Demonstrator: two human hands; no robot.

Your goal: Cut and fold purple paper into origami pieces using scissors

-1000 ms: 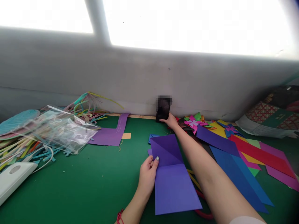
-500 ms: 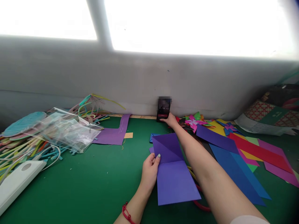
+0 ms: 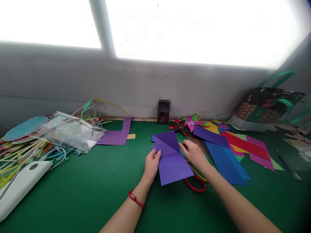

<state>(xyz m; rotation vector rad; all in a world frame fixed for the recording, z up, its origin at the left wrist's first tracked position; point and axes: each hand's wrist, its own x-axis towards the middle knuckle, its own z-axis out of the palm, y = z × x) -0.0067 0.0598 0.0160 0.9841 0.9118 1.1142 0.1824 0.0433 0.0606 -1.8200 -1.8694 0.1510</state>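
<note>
My left hand (image 3: 152, 163) pinches the left edge of a creased purple sheet of paper (image 3: 175, 168), its thumb lying on top. A crosswise fold and a slanted crease show on the sheet, whose upper part tilts up. Close to the right edge of that paper is my right hand (image 3: 194, 153), fingers loosely bent and slightly apart, with nothing seen in them. Partly under the sheet lie scissors with a red handle loop (image 3: 198, 187) and a yellow strip beside it. A small blue folded piece (image 3: 152, 138) peeks out behind the paper.
A phone (image 3: 164, 111) leans against the wall. Folded paper flowers (image 3: 191, 123) and coloured sheets, including a blue one (image 3: 223, 163), lie to the right, before a bag (image 3: 259, 110). Leftward are a clear plastic bag (image 3: 73, 131), pipe cleaners and a white device (image 3: 26, 187).
My right hand has let go of the phone and come back toward the purple paper. My left hand still grips the sheet. The view has turned somewhat to the right.
</note>
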